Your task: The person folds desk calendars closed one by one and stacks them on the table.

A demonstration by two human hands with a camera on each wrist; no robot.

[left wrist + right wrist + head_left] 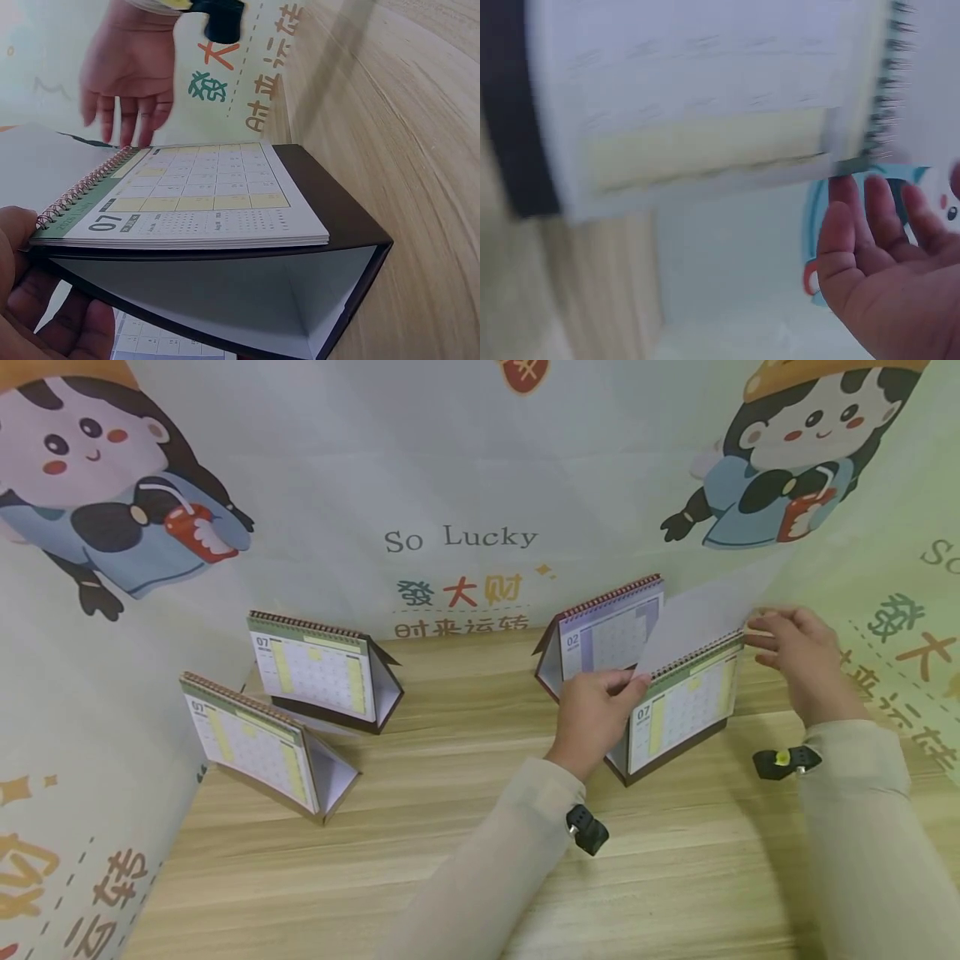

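Observation:
A desk calendar (682,710) with a green-topped 07 page stands tent-like on the table. Its coil binding (82,187) runs along the top edge, and a blank white sheet (705,606) rises from there. My left hand (596,714) grips the calendar's upper left corner, thumb at the coil end and the other fingers behind. At the opposite end of the coil is my right hand (802,652), its fingers loosely extended. In the right wrist view those fingertips (840,217) lie right by the calendar's corner. Just behind, a purple 02 calendar (592,639) is partly hidden.
Two more 07 calendars stand at the left, one nearer (247,747) and one farther back (311,672). A printed backdrop (465,460) with cartoon figures rises behind and beside the wood-grain table (420,827). Each wrist wears a black strap (587,829).

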